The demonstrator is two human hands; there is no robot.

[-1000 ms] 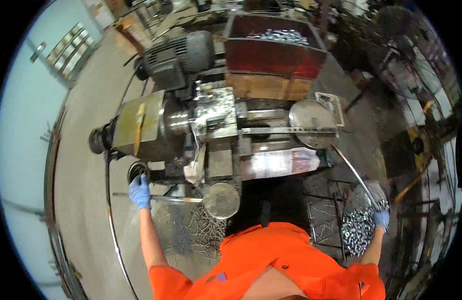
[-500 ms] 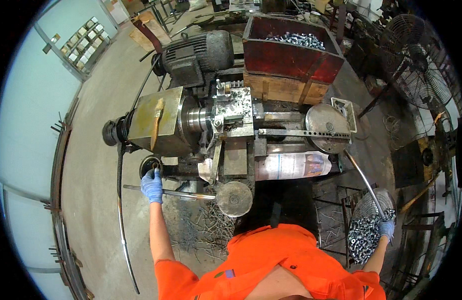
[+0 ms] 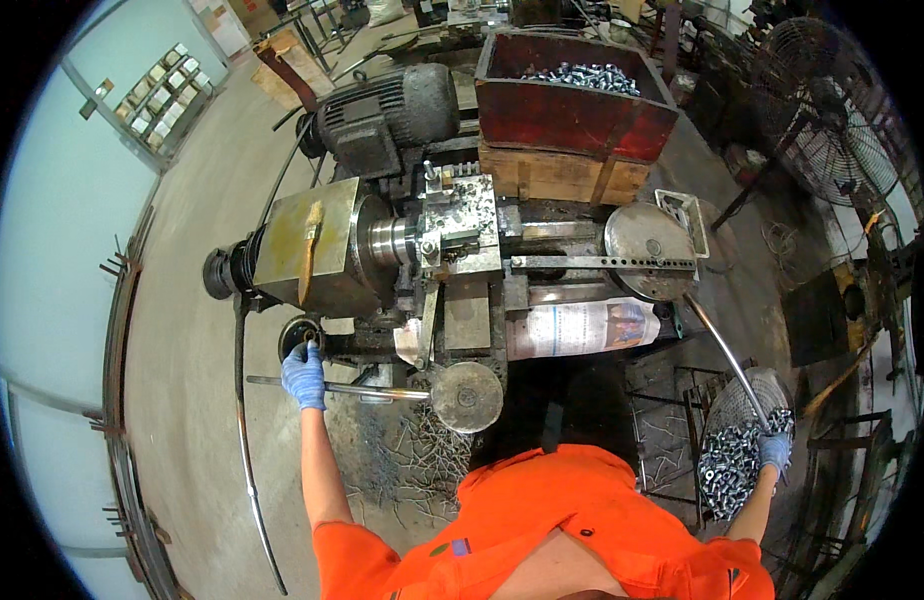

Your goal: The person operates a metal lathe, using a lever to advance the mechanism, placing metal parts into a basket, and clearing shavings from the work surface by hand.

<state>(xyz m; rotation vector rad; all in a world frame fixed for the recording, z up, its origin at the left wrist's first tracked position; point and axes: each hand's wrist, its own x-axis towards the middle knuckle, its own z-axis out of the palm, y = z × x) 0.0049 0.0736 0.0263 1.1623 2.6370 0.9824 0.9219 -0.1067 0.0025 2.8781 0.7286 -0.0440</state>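
The left hand, in a blue glove, is closed around the long metal lever that runs out from the front of the lathe-like machine, just below a dark round cap. The right hand, also gloved, rests curled on a heap of small metal parts in a wire basket well to the right of the machine; whether it grips any cannot be told. Behind the machine stands a red bin of the same parts
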